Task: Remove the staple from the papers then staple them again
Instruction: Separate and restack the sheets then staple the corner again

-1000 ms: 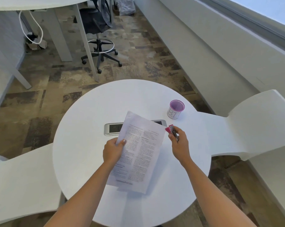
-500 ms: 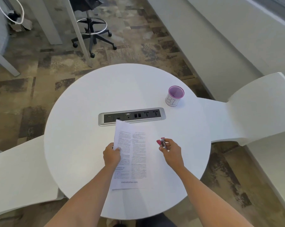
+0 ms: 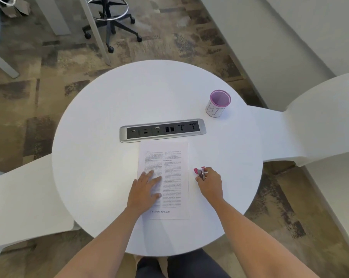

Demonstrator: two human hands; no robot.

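Head view: we look down on our round white table [image 3: 101,137].
Papers: our printed white sheets [image 3: 174,157] lie flat, just below the silver socket strip [image 3: 162,129].
Left hand [image 3: 144,189]: spread open, palm pressing the papers.
Right hand [image 3: 210,182]: fingers closed around our small pink staple remover [image 3: 199,171], just right of the papers.
Cup: our purple-rimmed cup [image 3: 218,103] stands well apart.

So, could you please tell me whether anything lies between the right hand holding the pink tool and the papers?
Nothing visible does. The right hand holds the pink tool just right of the papers, with only bare table between. The left hand lies flat on the papers' left side.
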